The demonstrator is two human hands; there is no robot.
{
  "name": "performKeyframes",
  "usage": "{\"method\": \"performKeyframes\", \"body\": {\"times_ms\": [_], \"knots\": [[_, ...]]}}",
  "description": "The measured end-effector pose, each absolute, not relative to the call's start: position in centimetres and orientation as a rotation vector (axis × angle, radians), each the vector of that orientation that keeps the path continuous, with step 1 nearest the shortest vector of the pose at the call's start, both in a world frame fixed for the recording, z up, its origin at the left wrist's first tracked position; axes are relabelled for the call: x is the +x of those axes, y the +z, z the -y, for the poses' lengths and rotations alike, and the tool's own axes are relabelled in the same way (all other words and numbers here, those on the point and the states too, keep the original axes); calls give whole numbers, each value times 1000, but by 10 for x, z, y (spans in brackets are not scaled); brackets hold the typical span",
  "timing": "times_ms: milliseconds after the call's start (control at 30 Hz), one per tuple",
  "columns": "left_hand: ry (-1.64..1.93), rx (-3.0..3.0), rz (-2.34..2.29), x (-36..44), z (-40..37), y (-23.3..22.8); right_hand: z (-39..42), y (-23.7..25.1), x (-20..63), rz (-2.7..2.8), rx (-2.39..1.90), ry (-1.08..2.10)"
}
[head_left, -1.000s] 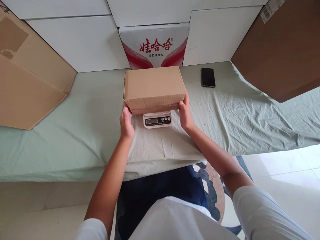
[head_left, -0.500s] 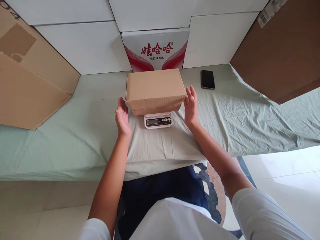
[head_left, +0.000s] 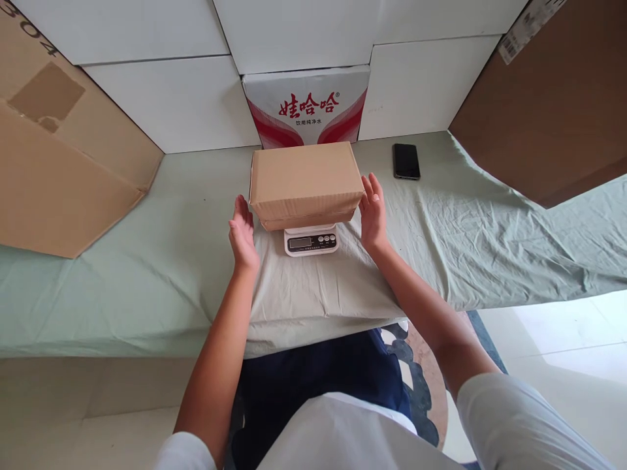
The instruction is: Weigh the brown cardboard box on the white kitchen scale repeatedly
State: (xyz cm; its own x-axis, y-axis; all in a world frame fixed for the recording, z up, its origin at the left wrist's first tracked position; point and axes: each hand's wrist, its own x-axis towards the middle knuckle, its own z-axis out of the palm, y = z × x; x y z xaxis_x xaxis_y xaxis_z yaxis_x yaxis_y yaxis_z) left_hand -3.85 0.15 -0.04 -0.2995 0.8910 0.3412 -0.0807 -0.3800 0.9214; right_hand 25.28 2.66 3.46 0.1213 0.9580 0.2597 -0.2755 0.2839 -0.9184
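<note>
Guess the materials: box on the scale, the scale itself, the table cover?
Box: brown corrugated cardboard, matte, fluting lines visible along the front edge. Scale: looks like white moulded plastic, smooth, with a grey display window. Table cover: pale green woven cloth, judging by its creases and wrinkles.

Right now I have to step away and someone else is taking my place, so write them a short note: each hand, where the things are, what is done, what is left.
Left hand: open, palm toward the cardboard box, beside its left end, holding nothing.
Right hand: open, close beside the box's right end, not gripping it.
Things: the closed box rests on the small digital kitchen scale, which stands on the green sheet. A black phone lies to the right.
Done: box set on the scale, both hands off it.
Left: read the display, too small to read here, then lift the box off.
</note>
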Motion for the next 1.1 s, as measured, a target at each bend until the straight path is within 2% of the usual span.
{"method": "performKeyframes", "body": {"times_ms": [1100], "knots": [[1763,1358,-1146,-34,6,9,-27,26,251,1140,-790,1009]]}}
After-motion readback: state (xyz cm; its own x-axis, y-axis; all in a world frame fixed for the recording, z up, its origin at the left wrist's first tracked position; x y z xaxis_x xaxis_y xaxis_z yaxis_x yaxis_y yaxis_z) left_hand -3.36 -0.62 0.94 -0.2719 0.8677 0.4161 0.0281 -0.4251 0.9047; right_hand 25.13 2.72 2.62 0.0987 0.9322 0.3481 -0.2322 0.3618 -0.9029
